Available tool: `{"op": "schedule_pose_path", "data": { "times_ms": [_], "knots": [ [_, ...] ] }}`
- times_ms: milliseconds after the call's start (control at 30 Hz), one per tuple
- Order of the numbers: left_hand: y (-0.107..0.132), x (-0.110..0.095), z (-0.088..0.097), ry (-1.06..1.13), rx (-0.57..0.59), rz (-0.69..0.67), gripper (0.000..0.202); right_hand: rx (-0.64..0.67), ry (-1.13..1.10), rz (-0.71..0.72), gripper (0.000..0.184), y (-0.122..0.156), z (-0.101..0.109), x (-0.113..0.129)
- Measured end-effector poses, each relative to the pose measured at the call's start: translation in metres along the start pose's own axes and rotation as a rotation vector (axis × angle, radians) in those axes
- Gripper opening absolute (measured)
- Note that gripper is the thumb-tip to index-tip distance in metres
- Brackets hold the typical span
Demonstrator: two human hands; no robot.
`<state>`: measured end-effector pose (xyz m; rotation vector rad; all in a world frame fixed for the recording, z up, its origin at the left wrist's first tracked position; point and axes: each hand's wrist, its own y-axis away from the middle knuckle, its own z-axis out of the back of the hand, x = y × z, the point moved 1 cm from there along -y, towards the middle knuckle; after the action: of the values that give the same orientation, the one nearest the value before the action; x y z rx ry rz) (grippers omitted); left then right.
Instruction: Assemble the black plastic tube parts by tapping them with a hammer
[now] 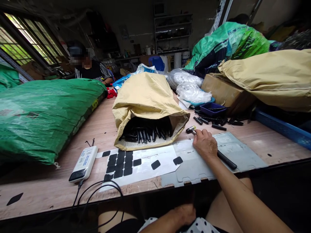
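My right hand [206,142] is closed around a small hammer lying over the grey board [239,145]. The hammer's head [190,129] is dark with a yellowish face, and its black handle [227,160] sticks out behind my wrist. Down in my lap, below the table edge, my left hand [185,213] has its fingers curled in; whatever they hold, if anything, is hidden. An open tan sack [148,94] faces me with many black pen-like pieces [145,134] inside. Black square stickers [119,168] lie on a white sheet in front of it.
A white power bank [84,163] with a black cable stands left. A full green sack [46,113] fills the left side. Loose black pieces [218,127] lie by a purple tray [212,109], near a cardboard box [225,92] and blue crate [284,124]. Another person [91,69] sits behind.
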<state>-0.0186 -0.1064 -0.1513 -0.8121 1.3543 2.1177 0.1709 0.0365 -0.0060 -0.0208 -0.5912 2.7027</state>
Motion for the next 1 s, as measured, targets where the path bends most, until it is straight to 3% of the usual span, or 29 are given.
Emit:
{"op": "schedule_pose_path", "data": {
  "times_ms": [100,167,233,300,333,400,467,500,600,633,667,733,800,1000],
  "knots": [
    [0.003,-0.006,-0.001,-0.098,-0.031,0.142,0.045,-0.008,0.002,0.007,0.031,0.0,0.0,0.0],
    [0.014,-0.017,0.003,-0.22,-0.022,0.1,0.054,-0.007,0.006,0.009,0.03,0.0,0.0,0.0],
    [0.038,-0.036,0.014,-0.383,0.01,-0.036,0.054,-0.003,0.01,0.011,0.03,0.0,0.0,-0.001],
    [0.073,-0.061,0.038,-0.472,0.07,-0.217,0.043,-0.001,0.013,0.014,0.03,0.001,0.0,-0.001],
    [0.094,-0.074,0.055,-0.427,0.149,-0.333,0.041,-0.001,0.014,0.015,0.029,0.001,0.0,-0.001],
    [0.133,-0.096,0.1,-0.209,0.183,-0.465,0.044,-0.004,0.012,0.016,0.029,0.001,0.001,0.0],
    [0.16,-0.105,0.154,-0.016,0.009,-0.39,0.047,-0.01,0.011,0.016,0.03,0.001,0.001,0.0],
    [0.167,-0.102,0.182,0.024,-0.16,-0.332,0.048,-0.013,0.011,0.016,0.03,0.001,0.001,0.0],
    [0.167,-0.074,0.256,-0.137,-0.924,-0.036,0.042,-0.019,0.01,0.017,0.031,0.001,0.0,0.0],
    [0.163,-0.061,0.275,-0.222,-1.119,0.091,0.04,-0.018,0.009,0.018,0.031,0.001,-0.001,-0.001],
    [0.158,-0.048,0.29,-0.271,-1.232,0.219,0.041,-0.016,0.007,0.019,0.031,0.001,-0.001,-0.001],
    [0.148,-0.027,0.311,-0.326,-1.316,0.411,0.044,-0.013,0.005,0.021,0.03,0.0,-0.001,-0.001],
    [0.141,-0.015,0.319,-0.361,-1.283,0.498,0.043,-0.013,0.006,0.023,0.03,0.0,-0.001,-0.001],
    [0.139,-0.008,0.311,-0.454,-1.215,0.556,0.043,-0.009,0.014,0.023,0.029,0.0,0.0,0.0]
  ]
}}
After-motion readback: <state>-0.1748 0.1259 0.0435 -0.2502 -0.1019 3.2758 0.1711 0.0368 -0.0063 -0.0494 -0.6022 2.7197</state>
